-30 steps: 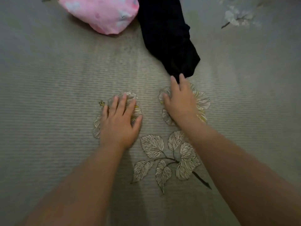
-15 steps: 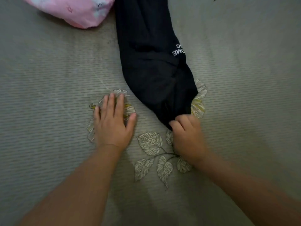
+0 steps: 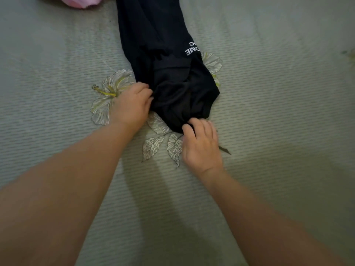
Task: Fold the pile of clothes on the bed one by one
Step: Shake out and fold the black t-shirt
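Black garment (image 3: 161, 54) — top cut off — bunched, left hand (image 3: 130, 106) and right hand (image 3: 201, 144) each grip its edge.

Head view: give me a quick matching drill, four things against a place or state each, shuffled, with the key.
Things:
1. black garment
2. pink garment
3. left hand
4. right hand

Places or states:
A. grips the garment's near tip
B. cut off at the top edge
C. bunched, white lettering showing
D. grips the garment's left edge, over a printed flower

Pairs: 1-C, 2-B, 3-D, 4-A
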`<state>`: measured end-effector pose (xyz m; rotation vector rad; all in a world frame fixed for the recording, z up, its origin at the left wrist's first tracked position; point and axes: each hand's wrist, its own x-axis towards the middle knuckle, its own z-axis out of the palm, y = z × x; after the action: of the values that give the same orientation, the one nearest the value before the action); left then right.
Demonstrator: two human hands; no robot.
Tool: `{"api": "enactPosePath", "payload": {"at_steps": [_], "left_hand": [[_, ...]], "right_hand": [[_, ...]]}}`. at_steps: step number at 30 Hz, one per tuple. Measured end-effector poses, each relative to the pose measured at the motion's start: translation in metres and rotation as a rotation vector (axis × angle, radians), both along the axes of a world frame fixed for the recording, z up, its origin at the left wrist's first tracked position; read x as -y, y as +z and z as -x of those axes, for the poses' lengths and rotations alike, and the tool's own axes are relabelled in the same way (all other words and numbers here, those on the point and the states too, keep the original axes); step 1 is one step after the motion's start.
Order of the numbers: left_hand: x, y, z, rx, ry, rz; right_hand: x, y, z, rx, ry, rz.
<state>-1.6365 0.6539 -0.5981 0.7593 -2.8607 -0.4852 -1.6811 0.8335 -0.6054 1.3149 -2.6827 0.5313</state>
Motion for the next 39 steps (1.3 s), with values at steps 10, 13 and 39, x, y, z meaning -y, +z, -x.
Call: {"api": "enactPosePath", "payload": {"at_steps": [10,13,39], "left_hand": [[-0.12,0.026,-0.135,0.039,0.3,-0.069],[-0.185,0.038,-0.19,0.084,0.134,-0.031],[-0.322,0.13,-0.175,0.23,-0.014,-0.247]], "right_hand": [[-0.104,0.004,-0.057,-0.036,0.139,0.044],[-0.18,0.005,-0.112,0.042,0.186,0.043],[-0.343,0.129,-0.077,0.462,-0.069,-0.151]]}}
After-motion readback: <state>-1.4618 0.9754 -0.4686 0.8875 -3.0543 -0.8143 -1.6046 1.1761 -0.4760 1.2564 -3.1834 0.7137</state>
